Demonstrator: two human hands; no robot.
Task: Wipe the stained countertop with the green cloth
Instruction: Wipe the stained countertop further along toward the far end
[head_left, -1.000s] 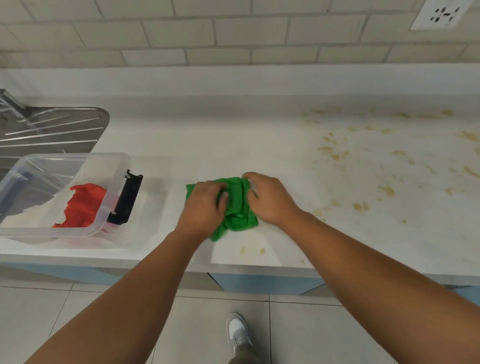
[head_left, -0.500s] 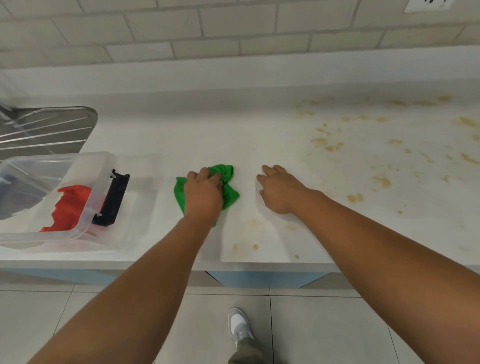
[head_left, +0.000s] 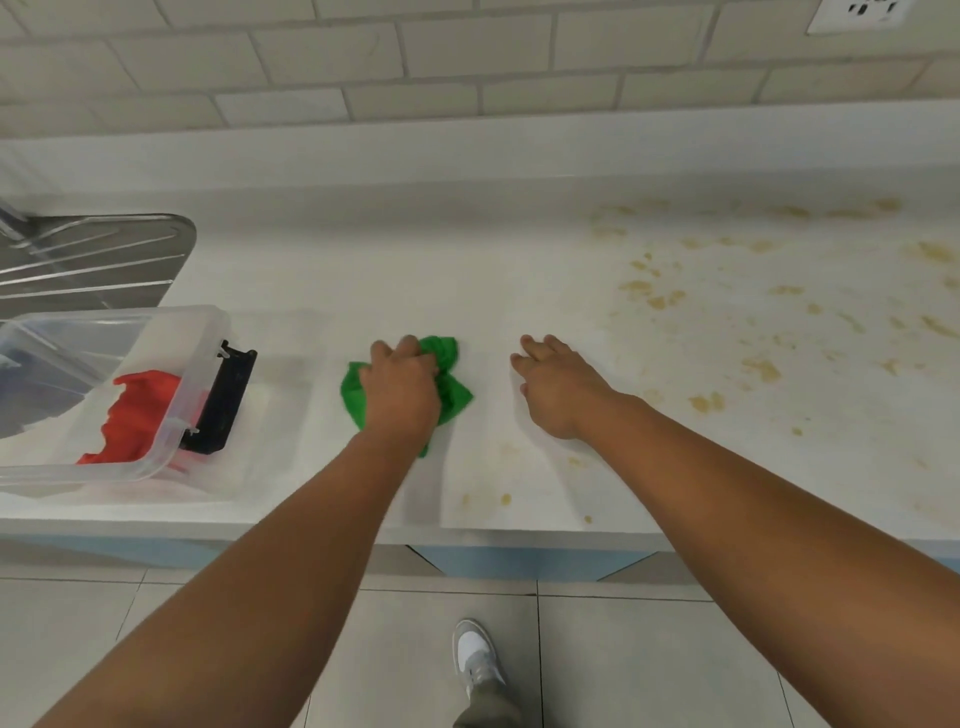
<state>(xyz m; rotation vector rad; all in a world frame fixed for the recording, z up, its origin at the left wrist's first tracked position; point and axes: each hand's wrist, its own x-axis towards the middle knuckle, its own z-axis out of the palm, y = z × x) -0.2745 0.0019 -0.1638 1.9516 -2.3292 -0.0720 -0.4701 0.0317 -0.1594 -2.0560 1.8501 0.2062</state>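
The green cloth (head_left: 453, 384) lies bunched on the white countertop (head_left: 467, 270), a little left of centre. My left hand (head_left: 400, 387) is clenched on top of it and covers most of it. My right hand (head_left: 558, 382) rests flat on the counter to the right of the cloth, fingers spread, holding nothing. Yellow-brown stains (head_left: 758, 366) are scattered over the right half of the counter. A few small spots (head_left: 505, 499) sit near the front edge below the hands.
A clear plastic bin (head_left: 171, 415) with a black latch (head_left: 223, 400) stands at the left and holds a red cloth (head_left: 132, 415). A steel sink drainboard (head_left: 88, 260) lies behind it. The tiled wall carries a socket (head_left: 857, 13) at top right.
Both hands were together on the cloth a second ago. My right hand let go and moved right onto the bare counter. My left hand kept the cloth and shifted it slightly left.
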